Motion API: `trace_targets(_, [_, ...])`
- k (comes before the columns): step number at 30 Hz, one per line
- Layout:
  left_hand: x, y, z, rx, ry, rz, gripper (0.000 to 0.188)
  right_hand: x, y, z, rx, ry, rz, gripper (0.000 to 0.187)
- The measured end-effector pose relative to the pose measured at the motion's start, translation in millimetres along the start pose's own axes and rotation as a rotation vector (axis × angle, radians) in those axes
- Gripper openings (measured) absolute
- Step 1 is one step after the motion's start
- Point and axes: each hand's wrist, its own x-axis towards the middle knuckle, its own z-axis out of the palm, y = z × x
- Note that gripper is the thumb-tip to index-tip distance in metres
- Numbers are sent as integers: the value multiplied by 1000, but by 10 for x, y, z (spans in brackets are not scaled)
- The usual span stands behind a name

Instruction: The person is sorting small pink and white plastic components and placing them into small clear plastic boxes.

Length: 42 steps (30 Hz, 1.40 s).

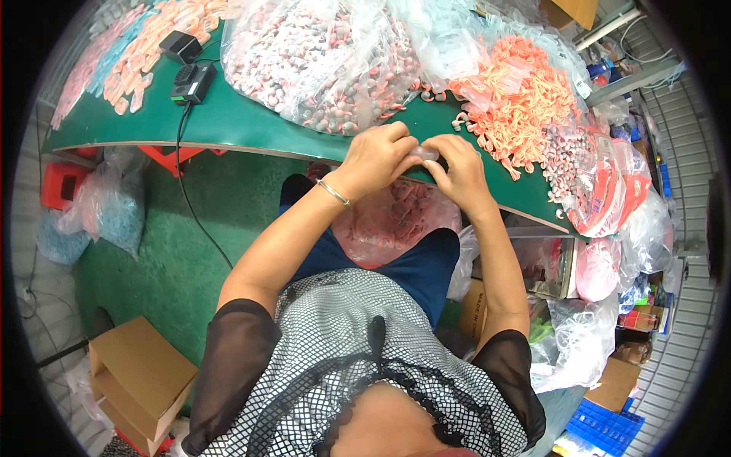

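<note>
At the front edge of the green table (251, 126), my left hand (376, 158) and my right hand (461, 172) meet, fingertips pinched on a small translucent plastic piece (425, 153). The fingers partly cover it, so its exact kind is unclear. Just beyond my left hand lies a big clear bag (320, 65) full of small pink and grey rounded pieces. Beyond my right hand spreads a heap of orange cords (506, 107), with small grey and pink pieces (562, 160) beside it. Below my hands, an open plastic bag (397, 221) of reddish pieces sits between my knees.
Orange translucent pieces (164, 46) lie in rows at the far left. A black adapter (193, 82) trails its cable over the table edge. Pale translucent parts (438, 38) fill the back. A cardboard box (145, 369) and stuffed bags (118, 202) stand on the left floor.
</note>
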Motion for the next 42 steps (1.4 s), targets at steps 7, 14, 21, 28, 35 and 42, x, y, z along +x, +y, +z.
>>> trace_targets(7, [-100,73,-132,301,99,9,29,345,591,-244,-585,334,96,26])
trace_targets(14, [-36,220,-91,268,111,7,28,342,727,-448,-438,525,73,21])
trace_targets(21, [172,395,256,205,51,86,20,11,711,-653,-74,695,293,12])
trace_targets(28, [416,217,381,342,-2,-6,16,-554,801,-761,283,229,708,12])
trace_targets(35, [757,128,577,361,-30,-48,17,-556,636,-735,29,106,702,15])
trace_targets(42, [996,89,726,407,-76,23,12,-719,645,-700,7,268,595,17])
